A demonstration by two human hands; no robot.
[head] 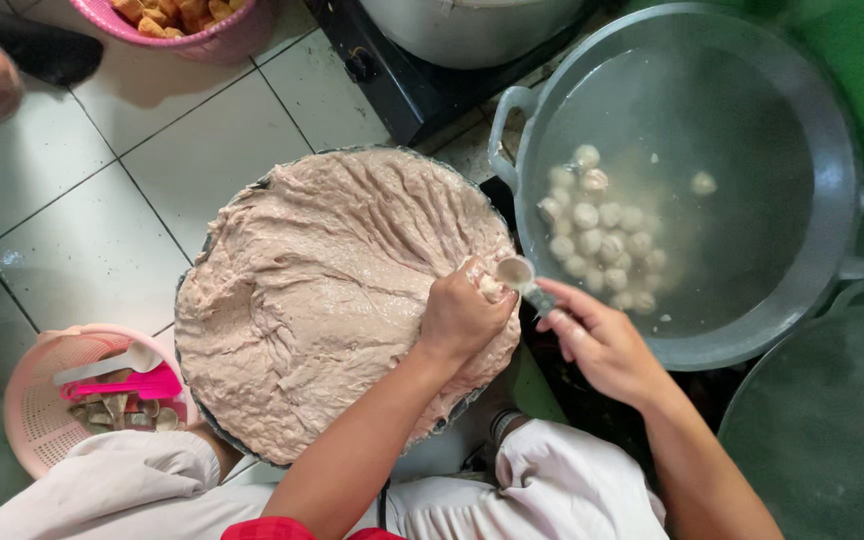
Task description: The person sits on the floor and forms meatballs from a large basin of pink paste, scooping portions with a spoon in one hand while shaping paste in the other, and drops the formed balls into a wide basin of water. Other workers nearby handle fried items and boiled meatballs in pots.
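Left grip: left hand [462, 318] fisted in paste [332, 290], squeezing a ball out (thumb side).
Right grip: right hand [597, 340] pinching spoon [524, 280].

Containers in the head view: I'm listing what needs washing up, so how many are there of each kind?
Large pans of water with handles: 1
Wide basins of meat paste: 1
Pink baskets: 2, the other at top
Metal pots on the stove: 1
Total: 5

Beige paste [332, 290] mounded in basin; metal spoon [518, 274] at edge.
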